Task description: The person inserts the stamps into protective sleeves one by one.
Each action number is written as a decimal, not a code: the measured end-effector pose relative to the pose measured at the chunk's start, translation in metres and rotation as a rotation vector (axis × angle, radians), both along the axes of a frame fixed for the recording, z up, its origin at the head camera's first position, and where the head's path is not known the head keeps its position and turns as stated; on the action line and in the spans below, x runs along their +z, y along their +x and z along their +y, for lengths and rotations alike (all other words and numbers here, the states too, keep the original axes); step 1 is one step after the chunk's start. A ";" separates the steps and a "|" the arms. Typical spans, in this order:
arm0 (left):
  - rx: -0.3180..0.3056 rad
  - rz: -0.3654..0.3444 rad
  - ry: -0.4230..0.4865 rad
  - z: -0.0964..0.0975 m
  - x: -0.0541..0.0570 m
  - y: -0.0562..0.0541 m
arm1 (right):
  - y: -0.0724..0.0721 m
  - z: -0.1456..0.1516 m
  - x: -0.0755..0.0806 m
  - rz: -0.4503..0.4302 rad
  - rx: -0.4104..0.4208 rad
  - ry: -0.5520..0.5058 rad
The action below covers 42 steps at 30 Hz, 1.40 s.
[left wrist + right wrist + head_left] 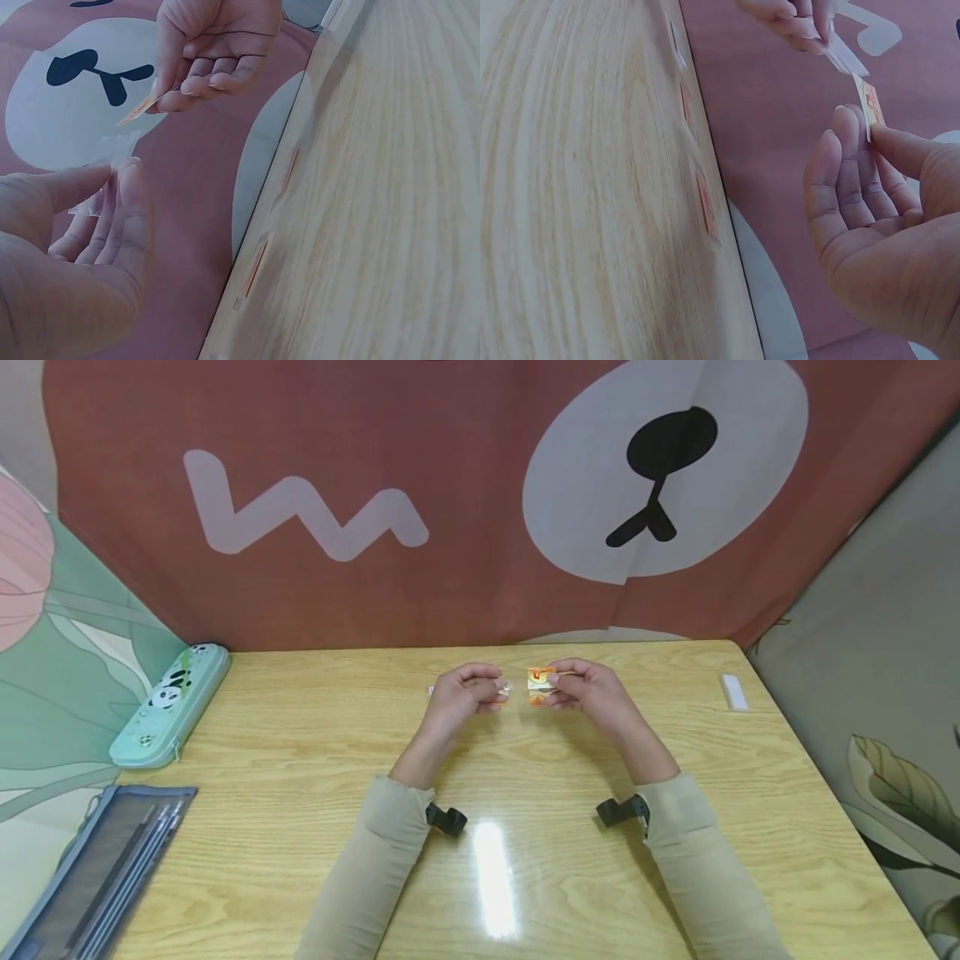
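Between its thumb and fingers my left hand [467, 692] pinches a small clear plastic sleeve [122, 147]. Part of the sleeve is hidden behind the fingers. My right hand [596, 695] pinches a small orange and yellow card [540, 676] by its edge, seen side-on in the right wrist view. The card's near end points at the sleeve, and the two hands face each other over the back of the table. Below them, small flat orange pieces [706, 202] lie on the tabletop near its back edge, some of them partly covered by the hands in the head view.
A mint-green panda pencil case [171, 706] lies at the table's back left. Closer, a dark mesh pouch [123, 868] holds several long, thin items. A small white block [734, 692] sits at the back right. Behind the wooden table [300, 827] hangs a reddish-brown printed cloth [480, 577].
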State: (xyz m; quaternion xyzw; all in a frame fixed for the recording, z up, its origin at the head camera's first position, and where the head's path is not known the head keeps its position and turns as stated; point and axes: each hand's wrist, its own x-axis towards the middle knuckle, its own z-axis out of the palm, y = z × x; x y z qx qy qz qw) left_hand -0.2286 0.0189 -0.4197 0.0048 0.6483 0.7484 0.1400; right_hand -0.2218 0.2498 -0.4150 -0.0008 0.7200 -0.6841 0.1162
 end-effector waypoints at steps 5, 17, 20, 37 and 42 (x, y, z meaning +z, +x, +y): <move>0.007 -0.004 0.017 0.001 0.001 0.000 | 0.000 0.001 0.000 -0.004 0.001 -0.011; -0.018 -0.004 -0.007 0.003 0.003 -0.001 | -0.002 0.001 0.001 0.010 -0.017 -0.001; -0.032 0.001 -0.008 0.002 0.002 -0.001 | -0.002 0.001 0.002 0.023 -0.020 0.004; -0.044 -0.006 -0.013 0.002 -0.001 -0.001 | 0.001 -0.002 0.001 0.069 -0.021 -0.036; -0.039 -0.006 -0.020 0.001 -0.001 0.000 | 0.003 -0.004 0.002 0.042 -0.003 -0.021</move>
